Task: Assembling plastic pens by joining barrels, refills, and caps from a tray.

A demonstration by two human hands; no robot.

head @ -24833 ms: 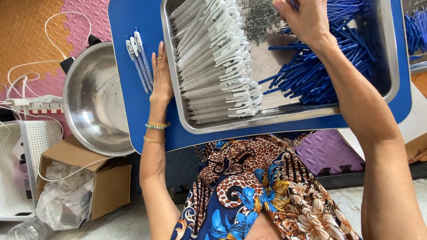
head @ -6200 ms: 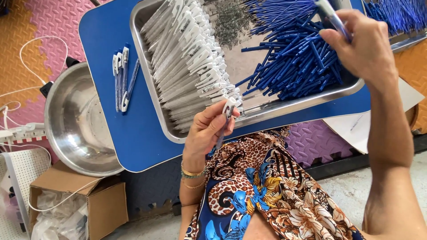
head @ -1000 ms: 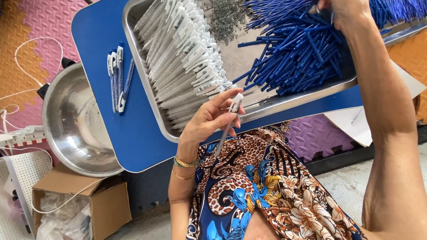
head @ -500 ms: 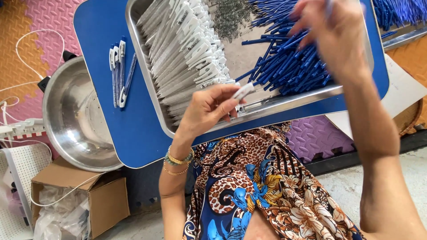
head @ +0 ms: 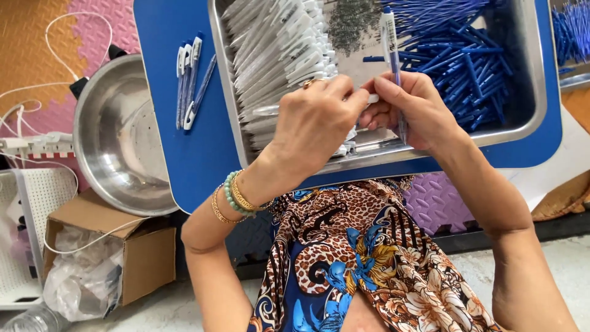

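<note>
Left hand: The left hand [head: 316,123] hovers over the near edge of the metal tray [head: 533,74], fingers curled tight around a white pen barrel [head: 265,110] that juts out to its left; green and gold bracelets [head: 233,195] circle the wrist.

Right hand: The right hand [head: 410,109] meets the left above the tray's near rim, pinching a blue-and-white pen [head: 391,46] that stands nearly upright, its tip pointing to the tray's far edge.

Contact: Fingertips of both hands touch; whether the two parts are already joined cannot be told.

Tray, left half: A dense stack of white pen barrels [head: 270,49] lies slantwise along the tray's left wall.

Tray, right half: Loose blue refills [head: 467,55] are heaped toward the right wall.

Tray, far middle: A small grey pile of tiny springs [head: 351,21] sits between the two heaps.

Blue tabletop: The tray rests on a blue tabletop [head: 184,154]; near its left edge lie a few finished pens [head: 189,80], side by side, well apart from the hands.

Beyond the left edge: A steel bowl [head: 117,138] sits just beside the tabletop, with a cardboard box [head: 144,255] holding crumpled plastic below it.

Foreground: A patterned leopard-and-floral garment [head: 350,264] covers the person's lap under the tabletop's near edge.
</note>
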